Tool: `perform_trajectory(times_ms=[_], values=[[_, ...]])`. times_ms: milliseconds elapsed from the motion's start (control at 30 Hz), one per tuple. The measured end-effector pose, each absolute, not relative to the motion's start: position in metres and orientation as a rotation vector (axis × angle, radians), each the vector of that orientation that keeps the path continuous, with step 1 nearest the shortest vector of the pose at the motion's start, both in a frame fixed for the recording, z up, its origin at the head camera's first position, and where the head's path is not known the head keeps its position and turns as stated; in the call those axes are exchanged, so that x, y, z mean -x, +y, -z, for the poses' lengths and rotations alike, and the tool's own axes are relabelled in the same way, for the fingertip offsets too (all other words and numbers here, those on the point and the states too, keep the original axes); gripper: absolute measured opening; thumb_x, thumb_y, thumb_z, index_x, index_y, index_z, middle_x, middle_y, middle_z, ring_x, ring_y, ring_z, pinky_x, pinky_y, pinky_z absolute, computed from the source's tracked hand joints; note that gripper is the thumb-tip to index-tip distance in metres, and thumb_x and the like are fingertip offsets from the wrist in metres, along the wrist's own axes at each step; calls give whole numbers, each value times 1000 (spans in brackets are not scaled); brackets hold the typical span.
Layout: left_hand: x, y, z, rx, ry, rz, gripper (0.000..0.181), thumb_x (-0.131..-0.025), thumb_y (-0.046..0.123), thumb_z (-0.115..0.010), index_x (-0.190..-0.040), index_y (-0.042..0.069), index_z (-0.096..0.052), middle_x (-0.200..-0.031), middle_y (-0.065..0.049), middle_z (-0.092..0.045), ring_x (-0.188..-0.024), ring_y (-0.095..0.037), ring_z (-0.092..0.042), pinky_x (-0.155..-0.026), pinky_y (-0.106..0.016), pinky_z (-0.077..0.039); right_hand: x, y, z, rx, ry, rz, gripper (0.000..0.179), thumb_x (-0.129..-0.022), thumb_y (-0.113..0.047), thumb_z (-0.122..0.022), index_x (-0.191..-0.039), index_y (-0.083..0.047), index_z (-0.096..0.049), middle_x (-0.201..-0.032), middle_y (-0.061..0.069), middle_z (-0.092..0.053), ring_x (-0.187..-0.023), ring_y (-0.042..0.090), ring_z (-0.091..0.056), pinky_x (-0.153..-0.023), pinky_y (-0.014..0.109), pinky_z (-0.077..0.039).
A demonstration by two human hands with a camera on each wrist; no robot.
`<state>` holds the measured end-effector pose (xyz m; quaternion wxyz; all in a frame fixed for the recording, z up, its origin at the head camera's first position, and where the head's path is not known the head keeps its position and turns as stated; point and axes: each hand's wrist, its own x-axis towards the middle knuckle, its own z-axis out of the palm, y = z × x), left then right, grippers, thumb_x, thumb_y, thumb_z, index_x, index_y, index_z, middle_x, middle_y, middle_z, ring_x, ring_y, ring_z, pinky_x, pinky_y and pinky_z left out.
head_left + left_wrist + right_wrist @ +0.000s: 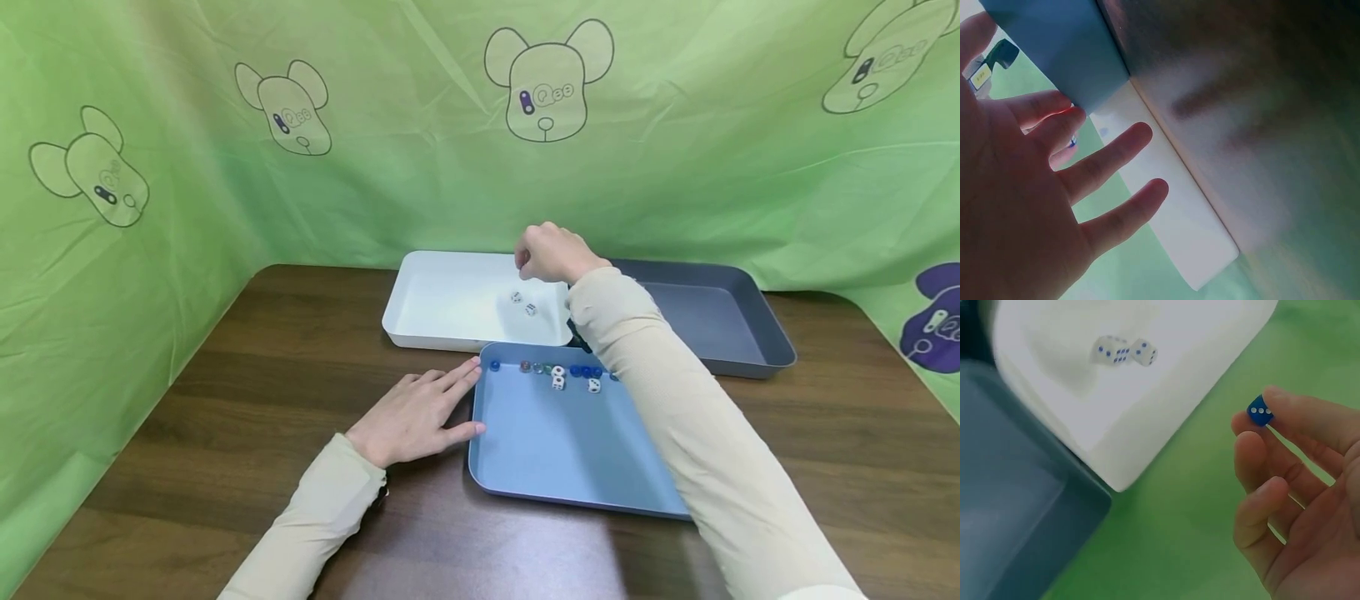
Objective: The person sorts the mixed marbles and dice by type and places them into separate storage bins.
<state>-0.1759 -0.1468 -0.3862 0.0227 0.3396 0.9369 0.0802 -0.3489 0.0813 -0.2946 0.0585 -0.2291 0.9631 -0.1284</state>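
Between thumb and index finger, my right hand [552, 252] pinches a small blue die [1259, 411] with white dots, seen in the right wrist view. The hand is over the right part of the white tray [442, 292]. Two white dice [1113, 350] with blue dots lie in that tray. My left hand [416, 417] spreads its fingers at the left edge of the light blue tray [555, 442], fingertips right at the rim. Along that tray's far side sit white dice [558, 382], dark blue dice [587, 372] and small clear coloured dice [537, 367]; my right forearm covers part of the tray.
A dark grey tray [697, 308] stands at the back right, partly behind my right sleeve. All the trays are on a brown wooden table [225, 400]. Green cloth [405, 183] with mouse-head drawings hangs behind and at the sides.
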Motion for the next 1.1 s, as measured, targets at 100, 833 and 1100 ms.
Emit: perform_trajectory(times_ms=[100,833,1100], values=[[176,-146,386,-1051,2903,-245,77,-102,58,-48,-158,7,-35,-165,-5,-26,-132,-33,-51,-104,-53,-43,351,80,298,633,2905,473,14,-89,-5,-69,-101,-1,-75,-101,15,-71,-82,29,-67,-77,44,-52],[175,-146,386,-1054,2910,-234,77,-102,58,-48,-158,7,-36,-165,-5,-28,-130,-34,-52,-102,-54,-44,357,83,303,401,2998,412,4,-90,-6,-68,-91,-4,-72,-99,13,-66,-85,29,-59,-72,45,-48],[176,-146,387,-1059,2912,-221,77,-102,58,-48,-158,7,-35,-165,-5,-27,-130,-34,-52,-102,-53,-44,357,85,301,410,3001,401,5,-93,-8,-69,-95,-3,-71,-104,14,-66,-90,30,-58,-75,46,-49]])
